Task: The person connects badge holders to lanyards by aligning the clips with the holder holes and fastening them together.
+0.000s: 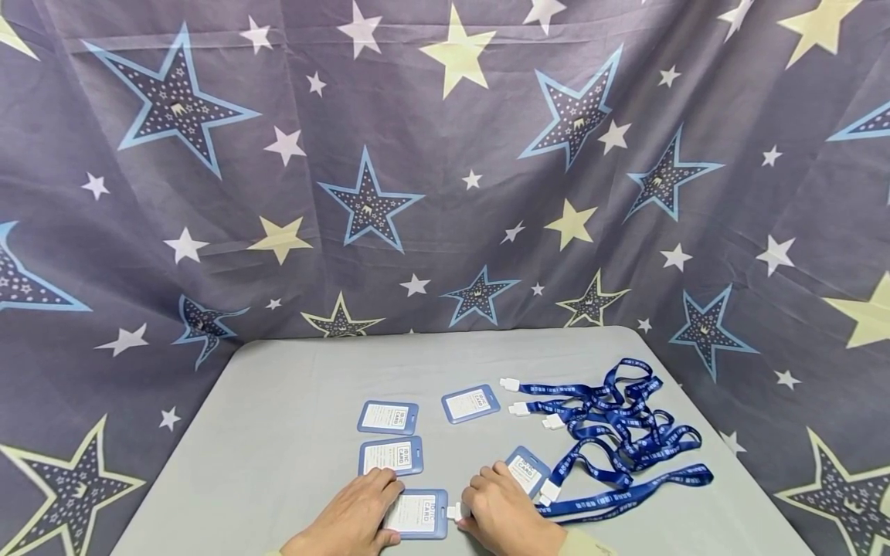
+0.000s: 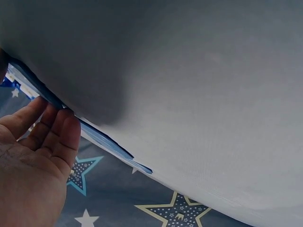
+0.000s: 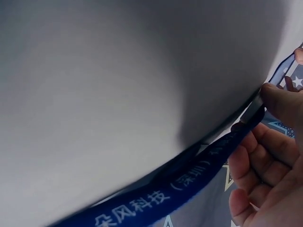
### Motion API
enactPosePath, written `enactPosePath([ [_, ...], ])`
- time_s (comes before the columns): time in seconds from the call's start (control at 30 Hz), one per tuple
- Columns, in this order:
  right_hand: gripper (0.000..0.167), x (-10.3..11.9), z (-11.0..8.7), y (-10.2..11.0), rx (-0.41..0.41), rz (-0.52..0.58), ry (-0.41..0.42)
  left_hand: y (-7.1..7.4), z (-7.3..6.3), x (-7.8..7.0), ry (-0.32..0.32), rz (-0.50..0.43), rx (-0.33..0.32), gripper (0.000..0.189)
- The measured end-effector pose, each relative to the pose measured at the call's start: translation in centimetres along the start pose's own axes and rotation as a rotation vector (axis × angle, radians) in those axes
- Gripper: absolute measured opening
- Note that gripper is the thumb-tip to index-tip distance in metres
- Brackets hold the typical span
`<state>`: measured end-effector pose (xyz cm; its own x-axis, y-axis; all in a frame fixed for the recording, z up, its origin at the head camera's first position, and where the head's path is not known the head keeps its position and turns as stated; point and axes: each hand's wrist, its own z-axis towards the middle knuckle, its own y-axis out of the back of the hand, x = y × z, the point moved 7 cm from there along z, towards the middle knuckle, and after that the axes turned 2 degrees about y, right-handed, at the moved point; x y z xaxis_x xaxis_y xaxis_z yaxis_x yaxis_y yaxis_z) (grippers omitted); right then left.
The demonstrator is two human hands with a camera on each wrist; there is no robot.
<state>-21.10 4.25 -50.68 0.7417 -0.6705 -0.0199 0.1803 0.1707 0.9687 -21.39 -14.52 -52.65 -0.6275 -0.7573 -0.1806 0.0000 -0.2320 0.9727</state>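
Observation:
My left hand (image 1: 358, 511) grips a blue ID card holder (image 1: 419, 516) lying on the table, thumb at its near edge and fingers over its far edge. In the left wrist view the fingertips (image 2: 70, 124) meet the holder's thin blue edge. The slotted end of the holder points right. Right beside that slot is a white clip (image 1: 454, 512) on a blue lanyard (image 1: 591, 503), pinched by my right hand (image 1: 507, 513). White lettering runs along the lanyard strap (image 3: 161, 194) in the right wrist view. Clip and slot nearly meet.
Two card holders, an upper one (image 1: 388, 417) and a lower one (image 1: 391, 455), lie beyond my left hand. Another holder (image 1: 470, 404) lies farther back, and one (image 1: 527, 471) sits beside my right hand. Several blue lanyards (image 1: 626, 417) with white clips are heaped on the right.

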Motion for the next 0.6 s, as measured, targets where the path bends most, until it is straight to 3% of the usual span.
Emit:
enactPosePath([
  [0.23,0.025,0.16,0.13,-0.13,-0.020,-0.018,0.013,0.23,0.00,-0.18,-0.015,0.016,-0.028,0.057],
  [0.6,0.023,0.33,0.06,-0.16,-0.039,-0.020,0.021,0.08,-0.01,-0.12,-0.012,-0.003,-0.010,0.057],
])
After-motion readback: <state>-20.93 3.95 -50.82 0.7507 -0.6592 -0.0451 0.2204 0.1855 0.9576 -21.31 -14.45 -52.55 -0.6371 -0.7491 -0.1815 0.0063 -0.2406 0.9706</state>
